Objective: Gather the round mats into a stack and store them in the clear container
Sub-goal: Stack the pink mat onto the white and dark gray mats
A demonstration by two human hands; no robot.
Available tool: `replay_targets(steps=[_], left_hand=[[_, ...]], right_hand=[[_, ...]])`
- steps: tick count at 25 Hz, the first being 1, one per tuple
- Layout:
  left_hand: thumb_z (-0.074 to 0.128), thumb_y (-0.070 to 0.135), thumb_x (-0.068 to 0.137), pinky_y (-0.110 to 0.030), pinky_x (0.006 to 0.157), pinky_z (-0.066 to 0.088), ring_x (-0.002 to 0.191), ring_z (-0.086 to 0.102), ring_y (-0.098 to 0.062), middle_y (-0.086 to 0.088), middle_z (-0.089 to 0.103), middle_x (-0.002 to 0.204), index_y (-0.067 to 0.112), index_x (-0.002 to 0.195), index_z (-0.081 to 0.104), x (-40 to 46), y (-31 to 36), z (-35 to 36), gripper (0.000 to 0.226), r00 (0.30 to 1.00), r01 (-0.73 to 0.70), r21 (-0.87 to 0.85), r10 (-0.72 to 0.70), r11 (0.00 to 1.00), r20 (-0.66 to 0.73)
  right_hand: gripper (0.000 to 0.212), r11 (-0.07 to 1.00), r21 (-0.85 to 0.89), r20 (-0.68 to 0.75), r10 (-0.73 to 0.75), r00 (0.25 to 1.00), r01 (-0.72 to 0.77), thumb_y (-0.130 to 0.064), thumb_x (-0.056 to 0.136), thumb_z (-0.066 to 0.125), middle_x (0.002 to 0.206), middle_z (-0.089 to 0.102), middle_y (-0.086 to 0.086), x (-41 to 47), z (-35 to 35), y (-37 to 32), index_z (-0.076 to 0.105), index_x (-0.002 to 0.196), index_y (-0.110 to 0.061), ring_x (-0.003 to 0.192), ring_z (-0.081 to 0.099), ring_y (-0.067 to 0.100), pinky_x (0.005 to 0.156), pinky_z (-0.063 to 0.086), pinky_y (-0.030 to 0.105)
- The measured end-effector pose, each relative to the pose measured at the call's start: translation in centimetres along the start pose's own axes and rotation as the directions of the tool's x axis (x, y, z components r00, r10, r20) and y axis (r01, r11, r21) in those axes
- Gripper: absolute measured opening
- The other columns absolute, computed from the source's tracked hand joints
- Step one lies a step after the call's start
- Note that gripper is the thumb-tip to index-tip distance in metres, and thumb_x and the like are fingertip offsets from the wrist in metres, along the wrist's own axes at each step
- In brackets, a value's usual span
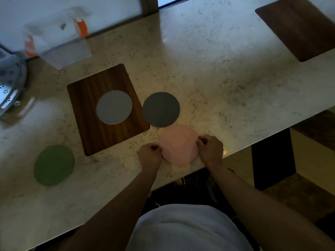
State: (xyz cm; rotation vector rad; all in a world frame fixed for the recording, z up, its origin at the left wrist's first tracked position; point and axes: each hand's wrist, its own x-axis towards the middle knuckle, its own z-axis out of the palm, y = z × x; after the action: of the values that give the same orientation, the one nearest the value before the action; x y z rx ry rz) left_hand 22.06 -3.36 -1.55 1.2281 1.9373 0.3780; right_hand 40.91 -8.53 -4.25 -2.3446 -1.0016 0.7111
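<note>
A pink round mat (178,144) lies near the table's front edge. My left hand (150,153) pinches its left rim and my right hand (211,149) pinches its right rim. Just behind it lies a dark grey round mat (161,109), flat on the marble. A light grey round mat (114,107) rests on a wooden board (87,98). A green round mat (54,165) sits at the front left. The clear container (59,44) with orange clips stands blurred at the back left.
A second wooden board (301,28) lies at the back right. A perforated metal object (10,87) sits at the far left edge. The marble table (217,69) ends just in front of my hands, with dark floor below.
</note>
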Motion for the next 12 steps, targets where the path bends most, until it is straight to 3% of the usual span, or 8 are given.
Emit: replay_targets(steps=[9, 12], left_hand=[[0.068, 0.01, 0.08, -0.017, 0.062, 0.04, 0.057, 0.051, -0.002, -0.008, 0.077, 0.084, 0.009, 0.086, 0.078, 0.1, 0.41, 0.68, 0.012, 0.996, 0.074, -0.035, -0.076, 0.997, -0.055], [0.068, 0.01, 0.08, -0.019, 0.062, 0.041, 0.057, 0.052, -0.004, -0.008, 0.076, 0.082, 0.009, 0.085, 0.078, 0.28, 0.56, 0.85, 0.011, 0.994, 0.091, -0.033, -0.093, 0.995, -0.057]], right_hand=[[0.021, 0.996, -0.08, -0.002, 0.025, 1.0, -0.025, -0.026, 0.092, 0.058, 0.097, 0.073, 0.006, 0.23, 0.11, -0.72, 0.075, 0.1, -0.016, 0.086, 0.067, 0.02, 0.077, 0.049, 0.027], [0.02, 0.997, -0.075, -0.007, 0.032, 0.999, -0.032, -0.026, 0.09, 0.06, 0.096, 0.075, 0.003, 0.34, -0.01, -0.91, 0.076, 0.099, -0.017, 0.085, 0.067, 0.018, 0.076, 0.047, 0.024]])
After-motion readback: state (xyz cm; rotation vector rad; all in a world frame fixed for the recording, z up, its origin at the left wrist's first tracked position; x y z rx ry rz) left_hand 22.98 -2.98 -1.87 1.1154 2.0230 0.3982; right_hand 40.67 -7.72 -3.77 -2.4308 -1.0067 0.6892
